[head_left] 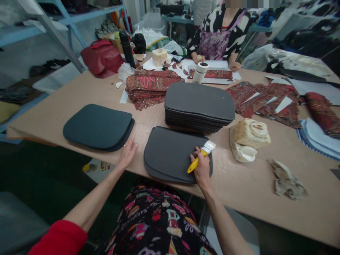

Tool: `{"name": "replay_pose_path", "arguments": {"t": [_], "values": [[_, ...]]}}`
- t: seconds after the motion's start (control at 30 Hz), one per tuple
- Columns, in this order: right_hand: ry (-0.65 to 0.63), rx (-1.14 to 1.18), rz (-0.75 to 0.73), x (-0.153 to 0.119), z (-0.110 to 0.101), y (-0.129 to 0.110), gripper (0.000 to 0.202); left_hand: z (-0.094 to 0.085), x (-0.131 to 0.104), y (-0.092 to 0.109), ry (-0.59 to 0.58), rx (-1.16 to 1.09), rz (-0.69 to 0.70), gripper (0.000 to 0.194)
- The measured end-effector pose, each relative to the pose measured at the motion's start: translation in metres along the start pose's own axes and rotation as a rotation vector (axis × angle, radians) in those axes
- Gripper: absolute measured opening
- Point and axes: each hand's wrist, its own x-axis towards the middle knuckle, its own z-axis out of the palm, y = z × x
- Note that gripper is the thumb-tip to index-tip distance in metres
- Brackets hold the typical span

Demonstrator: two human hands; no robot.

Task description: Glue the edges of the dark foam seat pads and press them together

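A yellow-handled brush (196, 163) with pale bristles is in my right hand (202, 169), which is over the right end of a small pile of dark grey rounded panels (172, 150) at the table's front edge. My left hand (129, 152) rests with its fingers apart on the table, holding nothing, beside the right corner of another pile of dark panels (98, 125). Behind the middle pile stands a taller stack of the same grey panels (199, 99). To its right sits a stained whitish container (249, 132) with an opening low at its front.
A crumpled cloth (288, 180) lies on the table (247, 187) at the right. Patterned red fabric pieces (151, 83) and a white bottle (200, 72) are behind the stacks. Across the table is a person (217, 35); a red bag (102, 58) sits at the back left.
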Motion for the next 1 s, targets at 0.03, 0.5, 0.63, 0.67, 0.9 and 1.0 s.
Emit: {"name": "replay_pose_path", "arguments": {"t": [0.03, 0.5, 0.63, 0.67, 0.9, 1.0], "values": [[-0.009, 0.020, -0.023, -0.002, 0.000, -0.006, 0.019, 0.000, -0.002, 0.001, 0.002, -0.037, -0.014, 0.047], [-0.421, 0.068, -0.439, -0.023, -0.004, -0.060, 0.032, 0.006, 0.001, 0.040, -0.029, -0.373, -0.021, 0.033], [-0.456, 0.040, -0.466, -0.021, -0.005, -0.062, 0.030, 0.010, 0.034, 0.046, -0.021, -0.385, 0.040, 0.033], [-0.466, 0.037, -0.465, -0.021, -0.005, -0.061, 0.031, 0.011, 0.044, 0.048, -0.027, -0.382, 0.059, 0.034], [-0.522, 0.039, -0.487, -0.016, -0.007, -0.055, 0.037, 0.020, 0.104, 0.059, -0.154, -0.298, 0.206, 0.023], [-0.537, 0.017, -0.467, -0.014, -0.007, -0.055, 0.037, 0.022, 0.115, 0.061, -0.215, -0.274, 0.252, 0.019]]}}
